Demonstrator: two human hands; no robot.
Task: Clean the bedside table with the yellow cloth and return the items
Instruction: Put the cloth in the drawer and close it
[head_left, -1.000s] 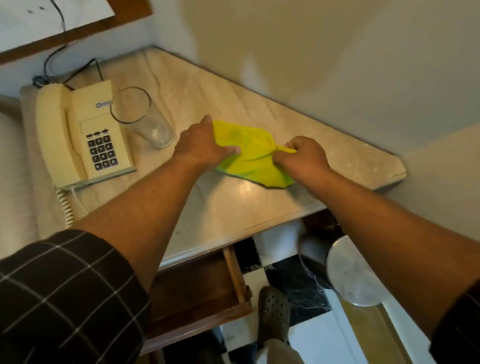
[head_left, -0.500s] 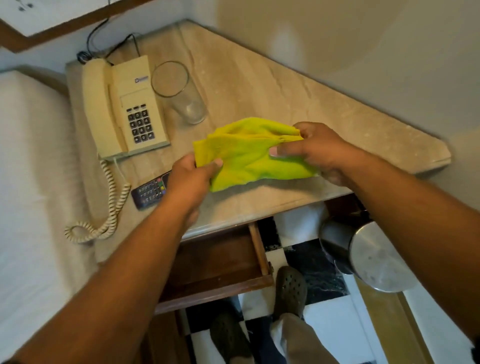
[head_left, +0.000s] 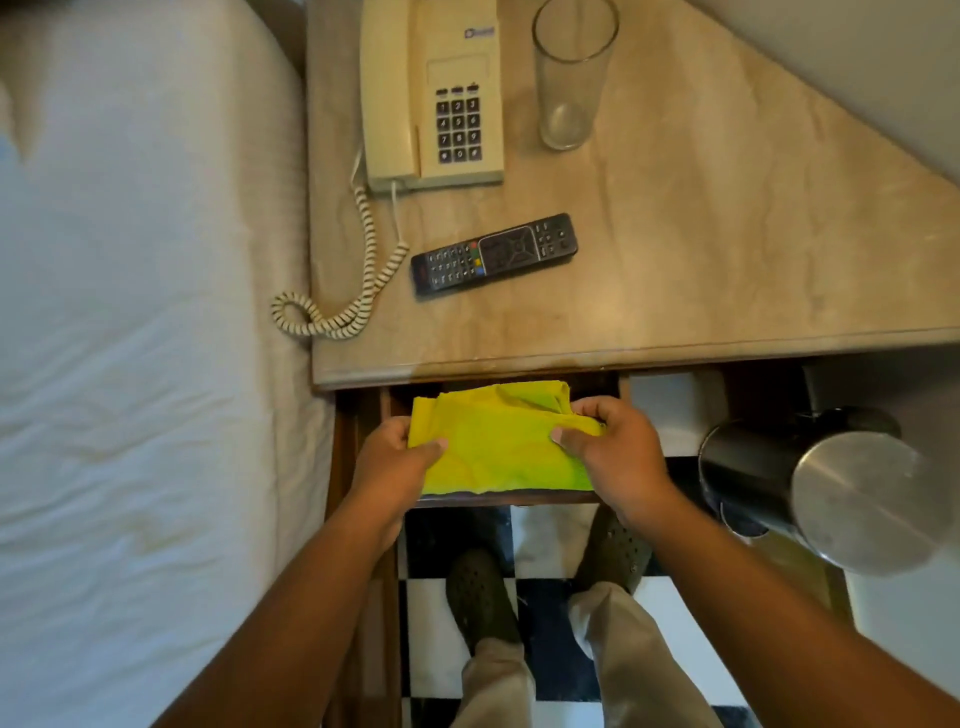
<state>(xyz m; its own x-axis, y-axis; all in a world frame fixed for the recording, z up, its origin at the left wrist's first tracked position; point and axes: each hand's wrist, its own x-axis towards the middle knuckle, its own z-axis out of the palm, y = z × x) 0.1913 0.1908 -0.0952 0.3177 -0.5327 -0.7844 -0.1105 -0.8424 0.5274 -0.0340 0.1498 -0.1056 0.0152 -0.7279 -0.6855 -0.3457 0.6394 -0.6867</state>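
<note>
Bed with white sheet occupied the left side of the view. Bedside table, beige stone top, stood just beside it, angled wall edge at the right. Metal bin stood on the checkered floor to the right, below the table top.

Drawer under the table top was pulled out. Yellow cloth, folded, was over the drawer opening, held at both ends; whether it touched the drawer bottom could not be told.

Telephone, cream, sat at the back left of the table top, its coiled cord trailing off the left edge onto the bed. Remote lay in front of the telephone, apart from it. Drinking glass stood upright to the right of the telephone.

Left hand gripped the left end of the cloth, thumb on top, fingers underneath. Right hand pinched the right end, thumb on top, fingers curled round the edge.

Two dark shoes showed on the floor below the drawer.
</note>
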